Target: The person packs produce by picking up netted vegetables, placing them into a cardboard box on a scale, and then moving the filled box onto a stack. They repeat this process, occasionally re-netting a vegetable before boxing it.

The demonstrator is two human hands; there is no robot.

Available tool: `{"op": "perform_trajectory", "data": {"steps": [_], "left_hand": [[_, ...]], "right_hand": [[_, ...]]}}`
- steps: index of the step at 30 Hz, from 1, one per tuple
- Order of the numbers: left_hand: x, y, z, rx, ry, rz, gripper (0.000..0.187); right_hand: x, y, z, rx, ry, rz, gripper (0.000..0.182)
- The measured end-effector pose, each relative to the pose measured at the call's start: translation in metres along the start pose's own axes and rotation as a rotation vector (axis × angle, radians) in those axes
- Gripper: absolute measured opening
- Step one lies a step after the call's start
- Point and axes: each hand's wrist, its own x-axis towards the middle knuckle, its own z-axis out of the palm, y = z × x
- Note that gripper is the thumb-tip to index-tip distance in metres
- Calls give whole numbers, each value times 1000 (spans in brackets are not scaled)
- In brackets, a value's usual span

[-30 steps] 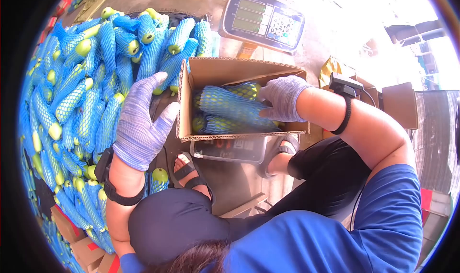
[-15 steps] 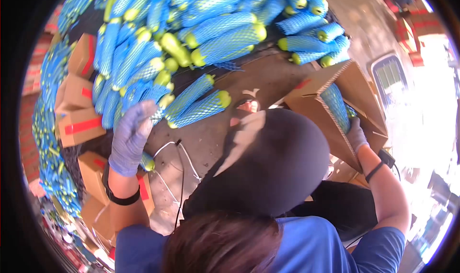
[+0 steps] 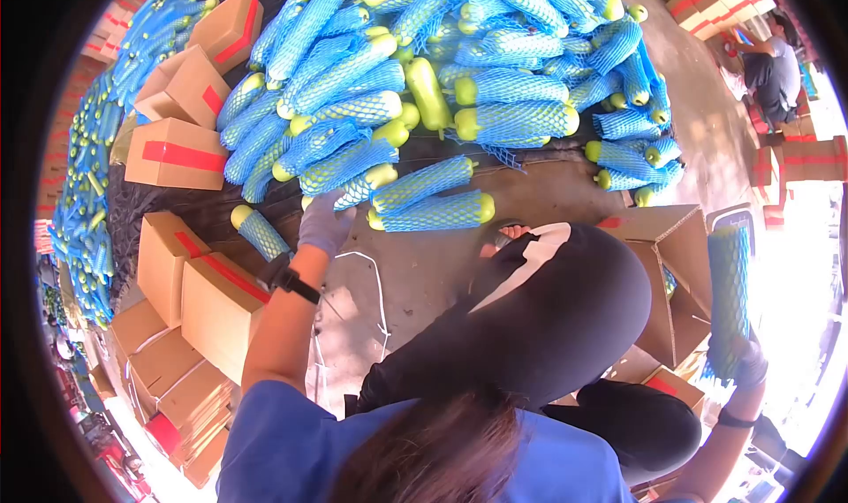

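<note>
My gloved left hand (image 3: 327, 227) is at the near edge of a heap of green gourds in blue net sleeves (image 3: 349, 97), touching the end of one netted gourd (image 3: 362, 188); its fingertips are partly hidden. Two more netted gourds (image 3: 433, 210) lie just right of it. At the right, my gloved right hand (image 3: 751, 362) is wrapped round the lower end of an upright netted gourd (image 3: 729, 282), beside an open cardboard box (image 3: 685, 273). Some green shows inside that box.
Cardboard boxes with red tape (image 3: 177, 154) stand at the left, more (image 3: 221, 309) near my left arm. A white strap (image 3: 380, 291) lies on the ground. A person (image 3: 773, 70) crouches at the upper right. My bent knee (image 3: 574, 300) is in the middle.
My right hand has come out of the open box with a netted gourd in it. My left hand has reached down to a gourd at the heap's edge. The view has shifted.
</note>
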Motion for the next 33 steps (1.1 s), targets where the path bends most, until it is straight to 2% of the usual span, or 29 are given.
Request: {"op": "perform_trajectory", "data": {"steps": [3,5,7,8,9,10,11,13,16,17,19,21,22,23,24,26,28,30,32,33], "left_hand": [[32,26,5,18,137,75,45],[58,58,-6,69,228,215,50],[91,84,-9,154,215,283,51],[106,92,-3,154,217,278,51],[120,98,4,191,198,274,50],[130,103,10,228,186,268,50],[135,108,13,229,196,266,50],[143,115,20,182,145,262,52],[152,107,16,213,247,253,55],[156,98,13,228,323,249,56],[170,78,6,204,420,205,54],[182,48,-1,163,450,163,53],[188,38,1,128,465,169,52],[183,43,-7,180,431,178,50],[177,50,-8,164,449,275,51],[159,85,-9,107,401,408,48],[148,120,9,21,374,577,46],[140,158,33,-80,234,630,47],[132,204,51,-161,152,728,47],[131,220,64,-231,72,754,45]], "right_hand": [[19,-2,49,-47,-36,-6,82],[52,-5,110,-56,-160,-76,81],[92,12,169,-20,-207,-102,74],[112,19,185,-213,-235,-198,72],[135,25,202,-362,-216,-192,72],[158,30,220,-511,-198,-184,72],[184,38,236,-611,-130,-77,74],[242,82,248,-745,-104,-143,79],[290,118,276,-915,-38,-110,82],[305,142,282,-900,-37,-104,82],[328,183,292,-577,-56,-20,88],[327,196,308,-500,-3,68,69],[324,198,309,-593,-28,-27,70],[322,196,309,-682,-42,-120,71],[320,196,310,-770,-53,-206,72],[313,195,313,-835,-13,-247,73],[317,186,310,-730,25,-116,72],[320,168,304,-655,71,-36,71],[321,145,301,-663,-64,1,68],[325,148,302,-650,-46,17,68]]}}
